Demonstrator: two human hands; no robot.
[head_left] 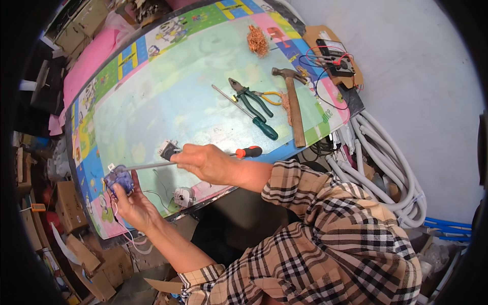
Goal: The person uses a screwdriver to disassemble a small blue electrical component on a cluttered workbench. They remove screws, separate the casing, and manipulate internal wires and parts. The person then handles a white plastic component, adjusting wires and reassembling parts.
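My left hand (133,204) grips a small purple-blue translucent device (120,180), with thin wires hanging from it, over the table's left front corner. My right hand (206,161) is closed round a screwdriver, whose long metal shaft (150,166) points left and reaches the device's upper edge. Past my right wrist shows a red-and-black handle (249,152). It lies in line with the shaft, but my hand hides whether they join. A black and silver component (169,150) lies beside my right fingers. Near the front edge sits a round whitish part (183,197).
On the patterned table (168,96) lie a green-handled screwdriver (265,128), pliers (249,97), a hammer (295,109) and a copper wire bundle (257,40). A multimeter (338,58) sits at the far right corner. Grey conduit coils (391,162) stand right; cardboard boxes (70,203) left.
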